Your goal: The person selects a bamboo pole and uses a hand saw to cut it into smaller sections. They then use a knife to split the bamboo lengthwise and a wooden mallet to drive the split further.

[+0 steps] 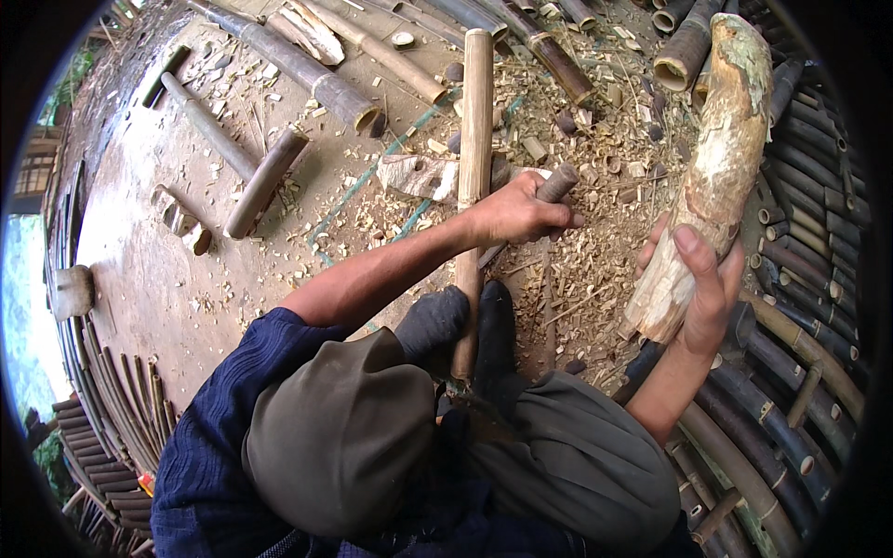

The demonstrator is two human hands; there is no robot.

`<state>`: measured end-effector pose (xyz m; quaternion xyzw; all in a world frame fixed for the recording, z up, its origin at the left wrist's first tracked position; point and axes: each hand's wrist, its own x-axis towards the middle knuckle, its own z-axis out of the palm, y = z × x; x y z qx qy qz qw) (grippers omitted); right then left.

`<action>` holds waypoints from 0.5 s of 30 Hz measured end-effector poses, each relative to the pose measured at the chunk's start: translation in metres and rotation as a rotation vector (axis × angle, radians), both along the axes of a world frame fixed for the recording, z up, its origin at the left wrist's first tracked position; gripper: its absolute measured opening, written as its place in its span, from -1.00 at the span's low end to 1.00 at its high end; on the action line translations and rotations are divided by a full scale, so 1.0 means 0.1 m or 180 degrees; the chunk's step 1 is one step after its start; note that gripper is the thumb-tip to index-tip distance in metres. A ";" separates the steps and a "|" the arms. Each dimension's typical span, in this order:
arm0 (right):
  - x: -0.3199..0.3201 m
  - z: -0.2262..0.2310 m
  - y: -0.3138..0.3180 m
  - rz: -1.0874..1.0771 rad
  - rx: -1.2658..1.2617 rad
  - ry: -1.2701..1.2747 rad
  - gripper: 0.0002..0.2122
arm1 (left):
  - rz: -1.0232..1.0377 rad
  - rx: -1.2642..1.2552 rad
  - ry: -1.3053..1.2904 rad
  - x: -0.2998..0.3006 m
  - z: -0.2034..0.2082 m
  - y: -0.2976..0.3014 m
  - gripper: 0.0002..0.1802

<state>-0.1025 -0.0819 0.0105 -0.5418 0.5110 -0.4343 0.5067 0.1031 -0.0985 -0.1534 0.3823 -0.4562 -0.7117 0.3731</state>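
Note:
My left hand [526, 212] is closed around a wooden-handled tool. Its round brown handle [558, 183] sticks out past the thumb side, and what looks like a short dark blade shows below the fist, partly hidden. On the right, my right hand [699, 279] grips the lower end of a thick, pale, rough log [714, 158], which tilts up and away with patches of bark on it. A long smooth wooden bar [475, 121] runs from between my feet, passing under or beside my left wrist and across a notched pale wood block [419, 175].
Wood chips [595, 242] litter the ground. At the left lie a wooden mallet [265, 183] and a small notched wood piece [181, 220]. Bamboo poles [307, 70] lie at the far side. Bamboo slats [763, 409] border the right. My dark-covered feet [435, 316] flank the bar.

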 end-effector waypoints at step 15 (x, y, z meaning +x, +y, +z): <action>-0.06 0.08 -0.02 0.0037 -0.0006 0.0064 -0.56 | -0.0153 -0.0017 -0.0028 -0.05 -0.03 -0.04 -0.68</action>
